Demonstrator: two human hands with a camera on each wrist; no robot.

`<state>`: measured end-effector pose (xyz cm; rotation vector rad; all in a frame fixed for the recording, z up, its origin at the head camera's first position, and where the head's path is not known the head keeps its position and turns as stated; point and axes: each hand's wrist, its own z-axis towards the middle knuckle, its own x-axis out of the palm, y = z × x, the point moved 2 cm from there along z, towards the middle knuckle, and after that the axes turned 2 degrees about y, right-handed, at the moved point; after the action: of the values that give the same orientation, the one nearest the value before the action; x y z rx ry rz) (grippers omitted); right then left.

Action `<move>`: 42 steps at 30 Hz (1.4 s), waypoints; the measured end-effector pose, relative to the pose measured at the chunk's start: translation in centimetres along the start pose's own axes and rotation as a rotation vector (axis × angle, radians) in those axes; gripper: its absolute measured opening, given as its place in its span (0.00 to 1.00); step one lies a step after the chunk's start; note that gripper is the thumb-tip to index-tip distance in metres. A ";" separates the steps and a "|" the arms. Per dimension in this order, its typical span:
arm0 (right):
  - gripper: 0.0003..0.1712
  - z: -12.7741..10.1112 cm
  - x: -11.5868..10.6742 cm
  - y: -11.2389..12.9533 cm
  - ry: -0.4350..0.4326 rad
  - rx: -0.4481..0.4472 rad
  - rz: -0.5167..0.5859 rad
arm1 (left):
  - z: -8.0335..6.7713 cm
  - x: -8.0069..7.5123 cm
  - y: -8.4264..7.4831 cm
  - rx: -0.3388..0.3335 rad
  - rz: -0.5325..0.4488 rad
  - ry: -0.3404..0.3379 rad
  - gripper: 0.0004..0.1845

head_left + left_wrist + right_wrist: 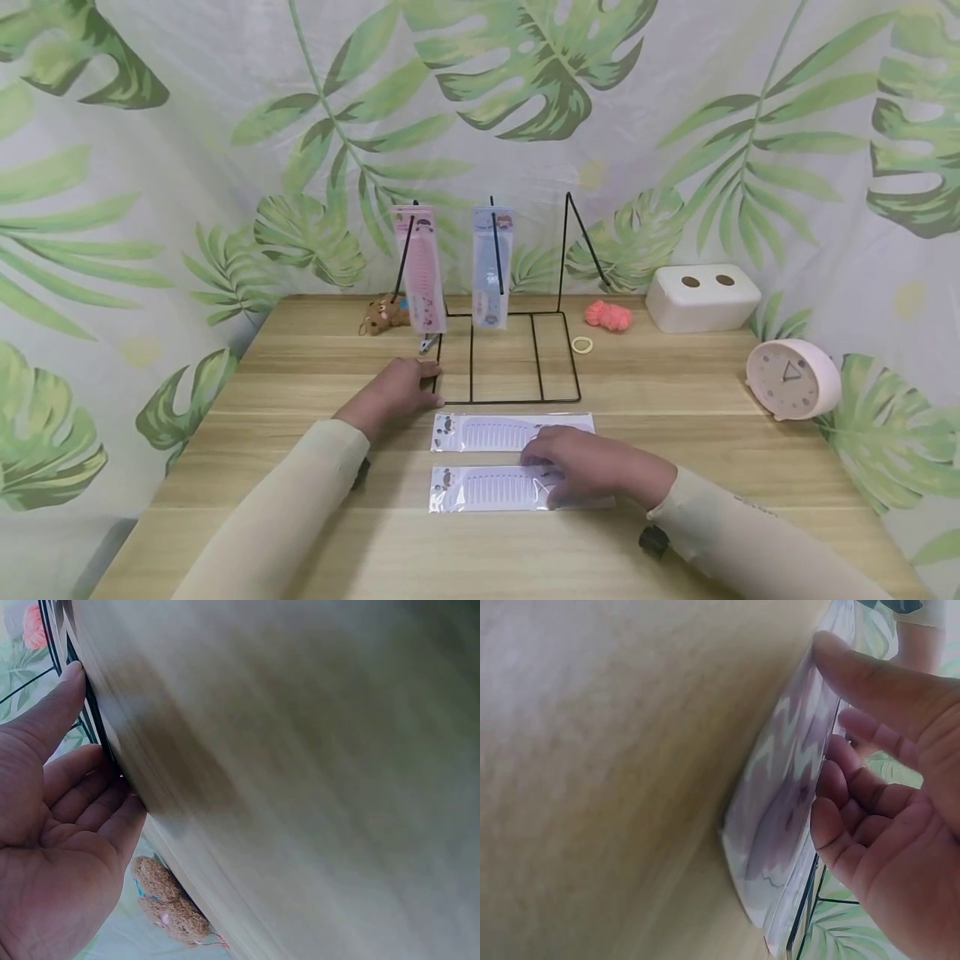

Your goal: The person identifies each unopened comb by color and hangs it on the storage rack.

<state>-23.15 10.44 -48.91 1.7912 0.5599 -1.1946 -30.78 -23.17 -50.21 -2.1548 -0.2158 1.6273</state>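
Two cream sleeves reached in over the pale wood-grain tabletop. Nearest lay a flat comb pack, a clear glossy sleeve with a toothed comb inside; the right hand lay on its right end, fingers loosely bent against the film. In the right wrist view those fingers touched the pack's edge without plainly pinching it. A second pack, the same shape, lay parallel just beyond, its right end touching the same hand. The left hand rested palm down, fingers relaxed, against the front left corner of a thin black wire rack, holding nothing. The hands were well apart.

On the rack's upright prongs hung a pink pack and a blue pack, both long and narrow. Behind stood a small fuzzy bear, a knitted coral bundle, a yellow ring, a rounded white box with two holes, and a round pink clock.
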 end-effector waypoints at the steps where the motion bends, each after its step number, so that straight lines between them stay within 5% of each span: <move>1: 0.33 0.0 0.0 0.0 0.003 0.008 -0.003 | 0.0 0.0 0.0 -0.001 0.002 0.000 0.36; 9: 0.38 0.0 0.2 0.3 -0.004 0.046 0.008 | 0.0 0.0 -0.1 0.017 0.012 -0.003 0.36; 16: 0.25 -0.6 0.3 0.3 -0.061 0.005 0.094 | -0.2 0.0 -0.3 0.024 0.021 -0.004 0.36; 23: 0.13 -1.6 -1.7 -0.7 -0.141 0.025 0.406 | -0.1 -0.1 -0.1 0.034 0.025 0.000 0.35; 30: 0.12 -2.9 -4.6 -1.2 -0.332 -0.022 0.695 | -0.1 -0.3 -0.3 0.036 0.036 -0.007 0.35; 42: 0.14 -4.7 -6.5 -4.1 -0.638 0.092 0.787 | -0.1 -0.2 -0.3 0.023 -0.001 -0.001 0.36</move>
<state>-26.73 17.19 -44.16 1.3608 -0.5352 -1.1200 -30.70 -23.02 -49.91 -2.1367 -0.1973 1.6223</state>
